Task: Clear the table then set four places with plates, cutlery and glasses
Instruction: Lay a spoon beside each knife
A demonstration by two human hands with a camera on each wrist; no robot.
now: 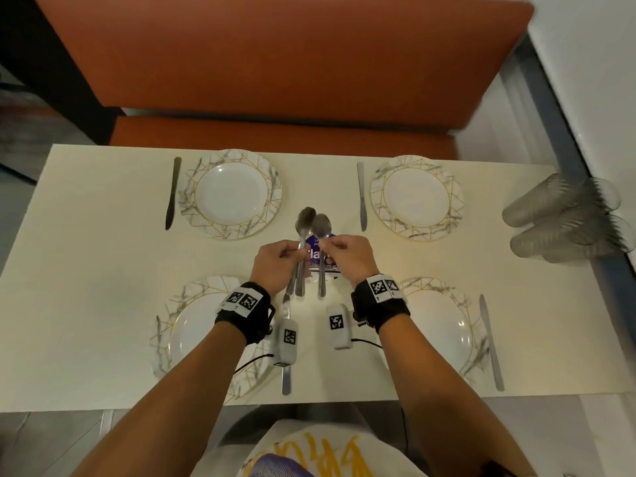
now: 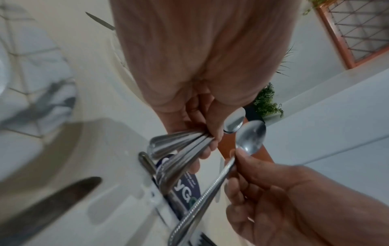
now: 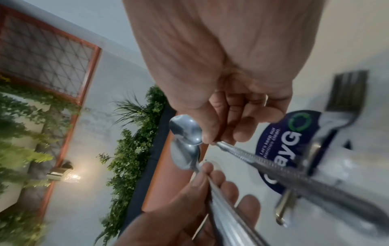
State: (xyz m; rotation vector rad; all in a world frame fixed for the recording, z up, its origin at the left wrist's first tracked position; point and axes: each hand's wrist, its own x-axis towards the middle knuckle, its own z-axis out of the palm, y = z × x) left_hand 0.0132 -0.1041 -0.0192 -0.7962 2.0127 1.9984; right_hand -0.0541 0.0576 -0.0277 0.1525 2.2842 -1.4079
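The left hand curls around a bunch of shiny metal spoons, bowls up and handles hanging down below the fingers. Just beside it, the right hand pinches the thin neck of one shiny metal spoon with a dotted handle. Under both hands stands a blue and white paper holder on the pale cream table, between four round white plates with gold lines

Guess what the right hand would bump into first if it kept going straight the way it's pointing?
Probably the far right plate, or the knife beside it; the right hand points up-table roughly between them, but its height is unclear.
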